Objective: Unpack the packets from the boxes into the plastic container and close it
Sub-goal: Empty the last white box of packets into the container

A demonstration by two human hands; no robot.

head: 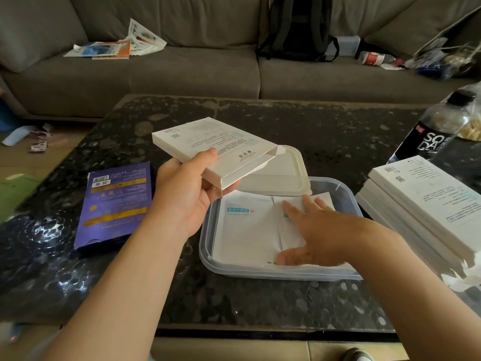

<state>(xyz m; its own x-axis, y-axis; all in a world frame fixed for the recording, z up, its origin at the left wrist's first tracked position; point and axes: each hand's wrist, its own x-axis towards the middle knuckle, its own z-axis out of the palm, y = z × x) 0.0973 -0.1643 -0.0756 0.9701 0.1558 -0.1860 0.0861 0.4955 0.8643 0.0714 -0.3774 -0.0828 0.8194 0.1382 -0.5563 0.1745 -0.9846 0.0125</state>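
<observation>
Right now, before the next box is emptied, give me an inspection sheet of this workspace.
Surface: dark speckled table, glossy.
Job's things: open white box tilted above the plastic container; packets lie inside the container; lid lies at its far edge, not fitted; stack of white boxes at right.
Clutter: purple box at left; soda bottle at far right.
Hands: left hand grips the white box; right hand lies flat on the packets.
Cables: nothing seen.
Surroundings: grey sofa with backpack and loose papers.

Boxes [426,204] just right of container [208,246]
</observation>
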